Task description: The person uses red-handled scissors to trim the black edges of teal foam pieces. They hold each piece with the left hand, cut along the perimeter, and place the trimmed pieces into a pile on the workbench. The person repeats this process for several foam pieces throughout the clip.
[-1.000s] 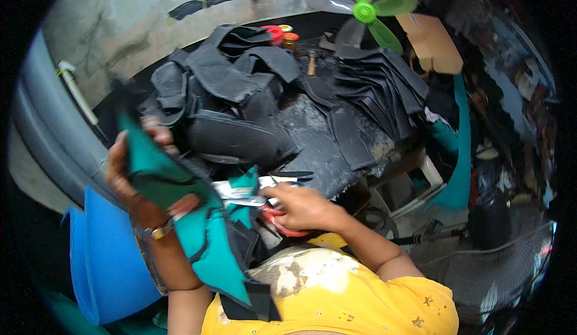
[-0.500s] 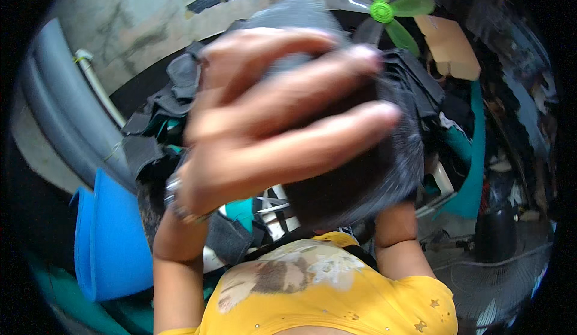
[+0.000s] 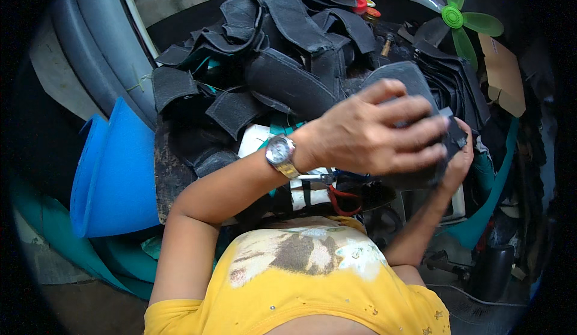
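Both my hands hold one flat black padded piece (image 3: 415, 85) above the work surface. My left hand (image 3: 378, 132), with a silver wristwatch (image 3: 279, 153) on the wrist, lies spread over its near face. My right hand (image 3: 460, 158) grips its right edge from behind and is mostly hidden. Under my left forearm lie scissors with red handles (image 3: 336, 189) on a white sheet (image 3: 255, 140).
A heap of black padded straps (image 3: 282, 52) covers the table beyond my hands. A blue foam roll (image 3: 111, 173) stands at the left beside grey pipes (image 3: 102, 46). A green fan (image 3: 460, 16) and cardboard (image 3: 502, 73) are at the upper right. Teal sheet material (image 3: 487, 209) hangs at the right.
A second ago my left hand held a teal piece and my right hand was at the scissors. My left hand then swept up close to the camera; now both hands hold a black piece.
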`<state>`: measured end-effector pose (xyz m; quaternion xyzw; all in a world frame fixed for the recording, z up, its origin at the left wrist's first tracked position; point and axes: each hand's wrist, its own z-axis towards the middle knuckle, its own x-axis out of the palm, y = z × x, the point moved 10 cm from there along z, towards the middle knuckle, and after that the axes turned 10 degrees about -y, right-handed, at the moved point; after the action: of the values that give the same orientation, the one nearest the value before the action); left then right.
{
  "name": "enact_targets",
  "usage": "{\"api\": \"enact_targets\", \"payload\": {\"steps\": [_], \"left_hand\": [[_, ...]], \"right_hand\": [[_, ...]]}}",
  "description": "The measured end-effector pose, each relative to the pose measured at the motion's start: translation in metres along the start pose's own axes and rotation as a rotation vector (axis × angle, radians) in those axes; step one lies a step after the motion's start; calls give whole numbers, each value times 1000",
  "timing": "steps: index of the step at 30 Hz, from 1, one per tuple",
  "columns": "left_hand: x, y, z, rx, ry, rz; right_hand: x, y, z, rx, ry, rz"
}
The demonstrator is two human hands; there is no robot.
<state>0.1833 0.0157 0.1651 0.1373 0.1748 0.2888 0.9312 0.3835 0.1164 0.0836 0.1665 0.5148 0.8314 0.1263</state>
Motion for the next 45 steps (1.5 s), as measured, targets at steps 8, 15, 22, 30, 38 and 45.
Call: {"api": "enact_targets", "payload": {"steps": [8,15,22,30,38,45], "left_hand": [[22,-52,4,293,164,-185],[51,-15,-29,394,585,61],[-48,96,-85,-835,556,-265],[-145,38,-212,-1203,938,-274],[-121,27,-232,-1290,735,-188],[-54,63,-246,-939,927,-165]], "right_hand": [[55,37,-2,-414,487,-594],[110,47,4,65,535,437],[72,-75,115,249,421,196],[85,-80,-79,-158,1120,-523],[106,-69,-173,-244,1201,-887],[83,-70,-152,-79,955,-515]]}}
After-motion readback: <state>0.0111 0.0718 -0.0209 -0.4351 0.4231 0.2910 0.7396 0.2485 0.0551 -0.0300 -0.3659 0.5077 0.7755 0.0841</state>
